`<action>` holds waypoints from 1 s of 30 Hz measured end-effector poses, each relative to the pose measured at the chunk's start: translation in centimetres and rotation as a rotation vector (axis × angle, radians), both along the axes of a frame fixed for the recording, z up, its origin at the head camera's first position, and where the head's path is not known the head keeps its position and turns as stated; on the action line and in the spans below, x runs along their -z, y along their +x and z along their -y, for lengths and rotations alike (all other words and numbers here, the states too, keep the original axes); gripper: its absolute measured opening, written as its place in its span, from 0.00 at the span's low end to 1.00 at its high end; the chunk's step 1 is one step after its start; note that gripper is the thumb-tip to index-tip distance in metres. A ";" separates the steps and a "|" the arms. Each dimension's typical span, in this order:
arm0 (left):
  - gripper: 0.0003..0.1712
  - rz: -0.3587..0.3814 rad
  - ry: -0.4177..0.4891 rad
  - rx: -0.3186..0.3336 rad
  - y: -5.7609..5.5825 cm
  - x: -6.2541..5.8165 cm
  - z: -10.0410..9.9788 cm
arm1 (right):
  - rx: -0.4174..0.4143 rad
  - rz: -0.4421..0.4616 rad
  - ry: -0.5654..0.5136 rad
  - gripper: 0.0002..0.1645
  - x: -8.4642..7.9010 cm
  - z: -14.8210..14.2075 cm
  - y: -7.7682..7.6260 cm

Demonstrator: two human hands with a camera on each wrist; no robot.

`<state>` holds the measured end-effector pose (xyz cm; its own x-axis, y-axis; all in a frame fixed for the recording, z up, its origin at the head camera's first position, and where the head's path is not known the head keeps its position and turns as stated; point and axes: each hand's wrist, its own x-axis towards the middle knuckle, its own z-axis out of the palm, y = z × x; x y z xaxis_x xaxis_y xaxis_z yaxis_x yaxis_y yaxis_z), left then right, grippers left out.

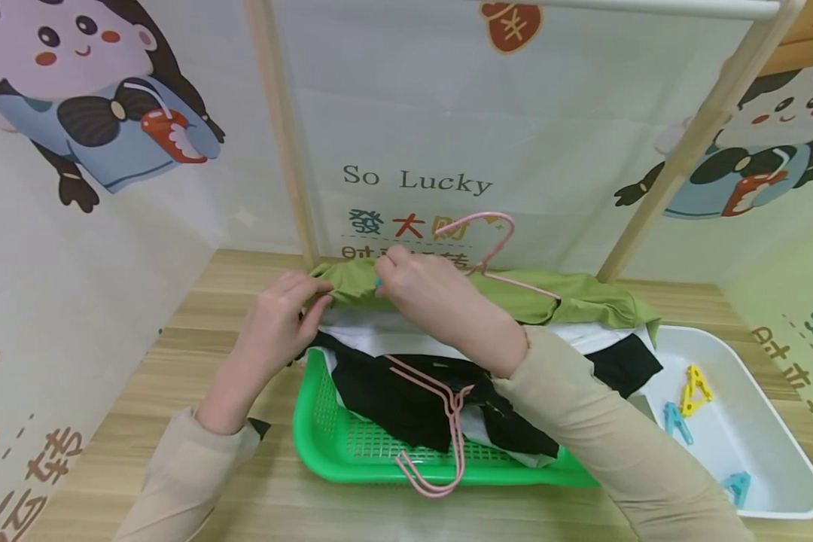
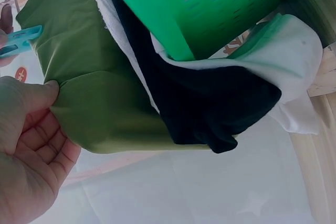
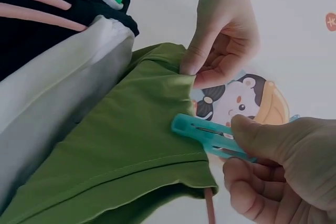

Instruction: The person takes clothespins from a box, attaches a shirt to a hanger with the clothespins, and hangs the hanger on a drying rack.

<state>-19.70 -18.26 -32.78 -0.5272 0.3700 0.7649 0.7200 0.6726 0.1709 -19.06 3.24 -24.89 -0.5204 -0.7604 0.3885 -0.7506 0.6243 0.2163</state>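
Note:
A green garment [image 1: 528, 301] lies across the back of a laundry pile, with a pink hanger [image 1: 508, 229] whose hook sticks up above it. My left hand [image 1: 274, 320] pinches the garment's edge near its left end between thumb and fingers. Further right along that edge, my right hand [image 1: 440, 293] grips a light blue clothespin [image 3: 210, 135]. In the right wrist view the clothespin's tip overlaps the green cloth, with thumb and fingers around its handle end. The head view mostly hides the clothespin behind the right hand.
Below lies a green basket [image 1: 312, 444] with black clothing [image 1: 386, 403], white cloth and pink hangers [image 1: 457, 440]. At right, a white tray [image 1: 809, 482] holds a yellow clothespin [image 1: 694, 391] and blue ones [image 1: 738, 488]. Wooden posts [image 1: 287, 150] and a white rod [image 1: 684, 7] stand behind.

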 end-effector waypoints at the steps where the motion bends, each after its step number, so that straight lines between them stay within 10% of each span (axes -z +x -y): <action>1: 0.07 -0.001 -0.002 0.004 0.0 0.0 -0.1 | 0.009 0.001 0.017 0.13 -0.1 0.0 0.0; 15: 0.07 0.004 0.001 0.019 -0.3 0.3 -0.4 | 0.066 0.155 -0.082 0.19 0.2 -0.4 0.0; 30: 0.07 0.047 0.010 -0.005 -0.6 0.9 -0.2 | -0.135 -0.050 -0.275 0.23 1.6 -5.2 2.2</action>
